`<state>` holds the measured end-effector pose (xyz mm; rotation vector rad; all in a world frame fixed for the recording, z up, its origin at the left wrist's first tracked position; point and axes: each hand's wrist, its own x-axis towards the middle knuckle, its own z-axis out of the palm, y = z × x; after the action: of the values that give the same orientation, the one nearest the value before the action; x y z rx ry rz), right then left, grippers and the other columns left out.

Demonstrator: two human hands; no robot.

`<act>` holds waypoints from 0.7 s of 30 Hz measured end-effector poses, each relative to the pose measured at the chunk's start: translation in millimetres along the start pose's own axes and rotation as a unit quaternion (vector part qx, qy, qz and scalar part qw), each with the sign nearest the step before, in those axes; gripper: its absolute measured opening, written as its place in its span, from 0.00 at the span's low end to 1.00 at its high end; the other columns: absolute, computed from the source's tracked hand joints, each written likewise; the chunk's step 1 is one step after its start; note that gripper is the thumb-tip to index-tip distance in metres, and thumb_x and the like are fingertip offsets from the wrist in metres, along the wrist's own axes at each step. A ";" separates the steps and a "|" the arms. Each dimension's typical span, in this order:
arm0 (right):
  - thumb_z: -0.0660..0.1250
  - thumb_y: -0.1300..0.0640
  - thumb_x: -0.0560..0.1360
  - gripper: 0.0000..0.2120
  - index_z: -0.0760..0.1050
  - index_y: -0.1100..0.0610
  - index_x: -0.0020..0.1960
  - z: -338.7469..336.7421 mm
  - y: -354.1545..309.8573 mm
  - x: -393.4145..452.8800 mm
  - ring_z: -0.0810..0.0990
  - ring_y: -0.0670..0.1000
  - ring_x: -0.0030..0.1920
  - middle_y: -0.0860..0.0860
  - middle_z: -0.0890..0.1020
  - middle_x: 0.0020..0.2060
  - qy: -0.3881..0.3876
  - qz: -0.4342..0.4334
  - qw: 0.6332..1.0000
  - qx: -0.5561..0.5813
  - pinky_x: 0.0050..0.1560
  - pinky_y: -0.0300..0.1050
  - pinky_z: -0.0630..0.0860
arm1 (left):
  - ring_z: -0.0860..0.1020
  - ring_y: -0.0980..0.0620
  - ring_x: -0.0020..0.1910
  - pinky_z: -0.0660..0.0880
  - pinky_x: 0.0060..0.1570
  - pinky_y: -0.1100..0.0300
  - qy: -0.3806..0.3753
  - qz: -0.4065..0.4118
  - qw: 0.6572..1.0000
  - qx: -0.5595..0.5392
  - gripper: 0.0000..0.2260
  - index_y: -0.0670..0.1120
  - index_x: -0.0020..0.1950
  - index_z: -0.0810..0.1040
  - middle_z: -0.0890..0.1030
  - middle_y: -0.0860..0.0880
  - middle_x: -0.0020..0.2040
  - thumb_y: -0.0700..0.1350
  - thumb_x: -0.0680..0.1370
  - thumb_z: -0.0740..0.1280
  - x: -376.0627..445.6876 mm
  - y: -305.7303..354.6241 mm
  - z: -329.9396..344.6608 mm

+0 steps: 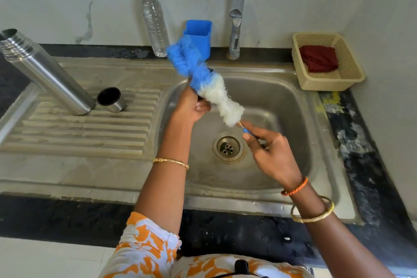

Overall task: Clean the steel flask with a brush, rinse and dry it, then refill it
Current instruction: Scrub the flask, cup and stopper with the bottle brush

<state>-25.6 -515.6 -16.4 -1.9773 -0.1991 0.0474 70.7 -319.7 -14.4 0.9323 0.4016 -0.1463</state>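
The steel flask [45, 72] stands open on the sink's ribbed drainboard [79, 133] at the left, its cap [111, 100] beside it with the black inside up. Over the sink basin [282, 106] I hold a long bottle brush [204, 80] with blue and white bristles. My left hand [191, 106] grips the bristles around the middle. My right hand [268, 149] pinches the thin blue handle at the brush's lower end, above the drain [228, 147].
A blue plastic holder [200, 36], a clear water bottle [154, 22] with a green cap and the tap [235, 20] stand behind the basin. A beige basket [352, 70] with a dark red cloth [319, 58] sits at the right.
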 end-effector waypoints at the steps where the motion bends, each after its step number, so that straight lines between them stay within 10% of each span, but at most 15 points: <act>1: 0.66 0.58 0.77 0.17 0.74 0.36 0.56 1.3 3.2 -3.9 0.77 0.31 0.42 0.38 0.79 0.52 -0.008 0.003 1.000 0.001 0.47 0.28 0.74 | 0.60 0.59 0.16 0.58 0.19 0.67 -0.008 -0.006 0.999 -0.042 0.24 0.47 0.27 0.69 0.65 0.54 0.20 0.48 0.84 0.56 0.3 3.4 -1.4; 6: 0.66 0.60 0.77 0.15 0.76 0.42 0.58 6.7 12.7 -18.9 0.76 0.31 0.54 0.39 0.79 0.55 0.009 0.002 0.999 0.042 0.55 0.30 0.73 | 0.59 0.59 0.15 0.57 0.18 0.69 -0.046 -0.055 0.992 -0.108 0.27 0.47 0.23 0.70 0.64 0.54 0.19 0.50 0.83 0.57 -5.0 14.0 -7.5; 11: 0.64 0.60 0.78 0.16 0.76 0.39 0.56 5.8 0.0 7.0 0.75 0.36 0.34 0.33 0.80 0.35 0.025 0.010 0.996 0.080 0.38 0.36 0.76 | 0.61 0.58 0.11 0.49 0.17 0.70 -0.145 -0.133 0.976 -0.096 0.32 0.48 0.25 0.75 0.64 0.54 0.17 0.57 0.84 0.47 -9.4 0.8 -1.6; 16: 0.59 0.64 0.80 0.14 0.75 0.58 0.63 8.6 -5.1 19.9 0.60 0.40 0.22 0.47 0.64 0.26 0.004 0.094 0.975 0.204 0.23 0.28 0.60 | 0.60 0.60 0.13 0.54 0.14 0.70 -0.173 -0.153 0.973 -0.002 0.30 0.47 0.29 0.76 0.64 0.54 0.18 0.55 0.83 0.47 -13.8 -7.3 -1.0; 21: 0.63 0.60 0.78 0.13 0.78 0.51 0.61 12.2 -2.0 11.1 0.73 0.34 0.35 0.34 0.74 0.30 -0.008 0.008 0.998 0.058 0.45 0.31 0.71 | 0.58 0.60 0.13 0.52 0.14 0.70 -0.090 -0.116 0.989 0.017 0.22 0.45 0.38 0.68 0.64 0.53 0.19 0.58 0.83 0.50 -9.6 -7.7 -3.4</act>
<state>-16.5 -502.1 -18.8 -1.8632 -0.1873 0.0823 58.7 -322.0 -18.1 0.8955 0.3392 -0.4488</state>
